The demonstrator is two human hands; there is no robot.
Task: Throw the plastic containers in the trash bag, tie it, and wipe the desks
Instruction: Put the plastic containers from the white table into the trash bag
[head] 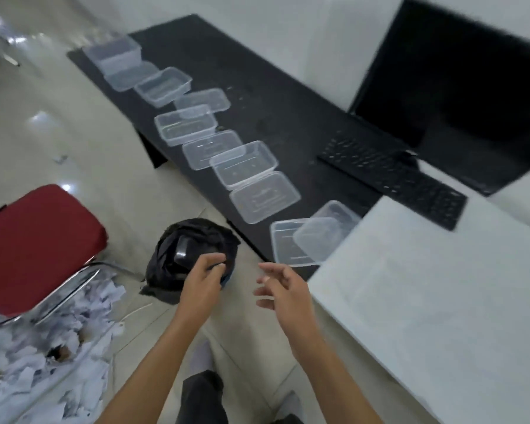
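A black trash bag stands open on the floor beside the black desk. My left hand grips the bag's rim at its right side. My right hand hovers open to the right of the bag, holding nothing, just below the desk's near corner. Several clear plastic containers and lids lie in a row along the desk's front edge; the nearest container rests tilted on a lid, and another container sits further back. A dark object shows inside the bag.
A white desk adjoins the black one on the right. A black keyboard and a monitor stand at the back right. A red chair stands at the left, with shredded paper heaped on the floor below it.
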